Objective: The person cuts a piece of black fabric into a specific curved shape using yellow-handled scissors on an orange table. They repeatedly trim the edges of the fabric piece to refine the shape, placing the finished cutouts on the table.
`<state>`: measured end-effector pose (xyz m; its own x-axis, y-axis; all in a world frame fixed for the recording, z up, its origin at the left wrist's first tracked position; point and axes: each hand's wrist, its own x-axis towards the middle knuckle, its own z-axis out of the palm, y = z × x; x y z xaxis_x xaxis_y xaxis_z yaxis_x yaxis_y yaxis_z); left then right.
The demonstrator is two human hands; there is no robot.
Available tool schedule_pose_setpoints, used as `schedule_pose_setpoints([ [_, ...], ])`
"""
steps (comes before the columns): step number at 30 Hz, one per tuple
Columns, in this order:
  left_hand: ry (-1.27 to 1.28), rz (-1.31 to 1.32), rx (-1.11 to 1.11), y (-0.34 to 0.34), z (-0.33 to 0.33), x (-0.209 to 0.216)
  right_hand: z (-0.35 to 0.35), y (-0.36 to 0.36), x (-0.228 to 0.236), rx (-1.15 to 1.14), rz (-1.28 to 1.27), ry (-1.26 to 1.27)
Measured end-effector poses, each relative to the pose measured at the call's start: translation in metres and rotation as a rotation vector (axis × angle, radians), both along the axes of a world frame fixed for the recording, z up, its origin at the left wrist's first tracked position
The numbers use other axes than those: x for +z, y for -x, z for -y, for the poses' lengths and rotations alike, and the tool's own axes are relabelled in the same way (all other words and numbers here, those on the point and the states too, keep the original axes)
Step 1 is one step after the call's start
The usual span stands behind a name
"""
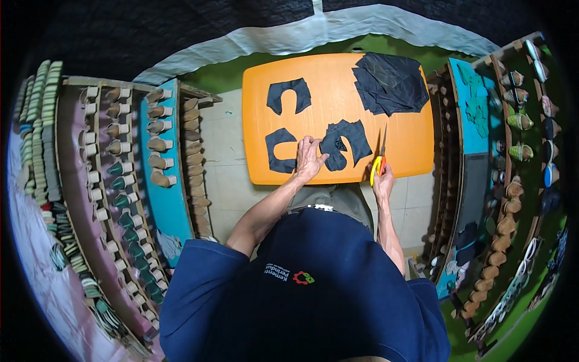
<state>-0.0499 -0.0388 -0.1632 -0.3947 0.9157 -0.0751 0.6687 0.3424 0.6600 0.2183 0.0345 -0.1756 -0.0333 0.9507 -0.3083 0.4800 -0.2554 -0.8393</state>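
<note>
Trimming, I judge. Right grip (383,181) closed round yellow-and-orange-handled steel scissors (376,169); left grip (309,159) at irregular black fabric piece (354,136) between grips, pinching or not: cannot tell. Next snip calls for steadied fabric, blades brought left.

left hand (310,160) palm-down, right hand (382,181) curled, both forearms (265,211) bare and forward
</note>
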Motion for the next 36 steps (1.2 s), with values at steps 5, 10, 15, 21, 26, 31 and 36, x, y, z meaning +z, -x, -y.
schedule_pose_setpoints([
  [5, -0.107, 0.105, 0.093, -0.008, -0.004, -0.012, 0.001, -0.006, 0.005, 0.108, 0.008, 0.006],
  [10, 0.078, 1.263, 0.656, -0.015, -0.013, 0.004, -0.003, -0.009, -0.013, 0.148, -0.119, 0.089],
  [15, 0.055, 1.461, 0.702, -0.033, -0.001, 0.009, -0.009, 0.019, 0.042, 0.027, -0.569, 0.577],
  [21, 0.033, 1.256, 0.674, -0.076, 0.01, 0.025, -0.001, 0.021, 0.037, 0.118, -0.613, 0.543],
  [26, -0.143, 0.241, 0.11, -0.06, 0.002, 0.039, -0.025, 0.014, 0.041, 0.244, -0.673, 0.5],
  [31, 0.108, 0.989, -0.315, -0.027, -0.058, 0.087, -0.084, 0.024, 0.095, 0.467, -0.553, 0.387],
  [36, 0.048, 1.308, -0.283, -0.02, -0.097, 0.126, -0.12, 0.035, 0.141, 0.385, -0.636, 0.205],
])
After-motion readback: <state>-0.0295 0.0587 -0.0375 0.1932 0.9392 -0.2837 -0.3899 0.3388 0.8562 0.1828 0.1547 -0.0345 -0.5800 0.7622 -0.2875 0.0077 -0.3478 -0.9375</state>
